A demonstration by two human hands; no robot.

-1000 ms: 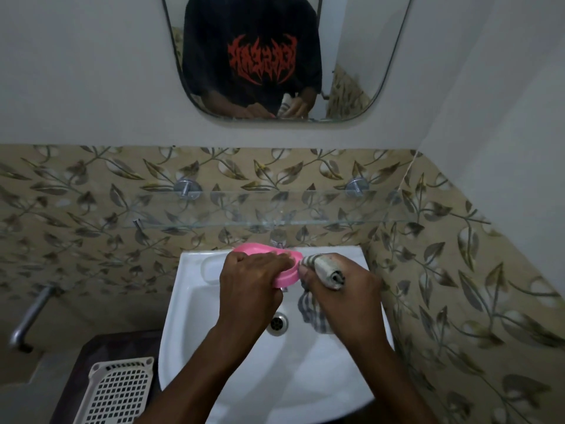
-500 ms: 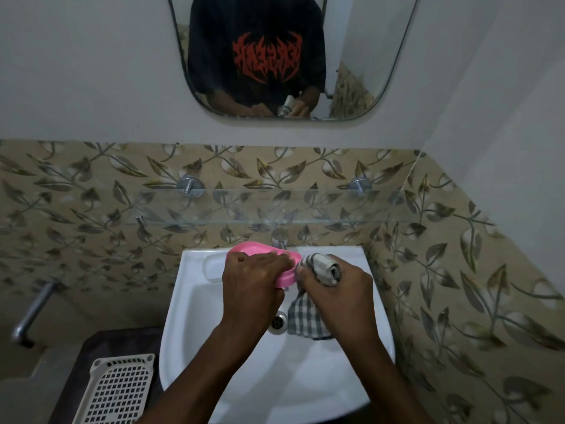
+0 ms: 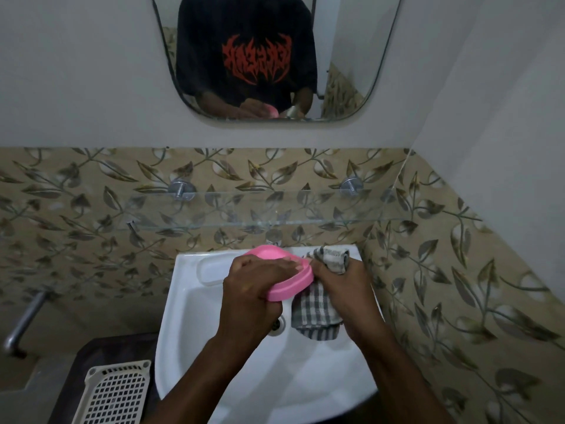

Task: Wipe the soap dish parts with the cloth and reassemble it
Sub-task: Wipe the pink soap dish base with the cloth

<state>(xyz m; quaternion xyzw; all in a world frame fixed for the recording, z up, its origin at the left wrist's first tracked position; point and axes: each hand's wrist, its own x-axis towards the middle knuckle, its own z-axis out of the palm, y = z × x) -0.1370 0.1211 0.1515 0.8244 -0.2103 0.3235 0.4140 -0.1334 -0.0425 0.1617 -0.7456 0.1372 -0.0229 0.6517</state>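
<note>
Both hands work over the sink (image 3: 214,347): left hand (image 3: 253,298) grips the pink soap dish (image 3: 290,281), right hand (image 3: 345,289) clutches the checked cloth (image 3: 315,313).

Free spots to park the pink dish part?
Glass shelf looks bare along its length; so does the sink ledge left of the left hand. Crowded over the drain: right hand, dish, cloth.

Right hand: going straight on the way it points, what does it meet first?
Probably the pink soap dish part, gripped by the left hand; the right hand, holding the cloth, seems to touch its end.
</note>
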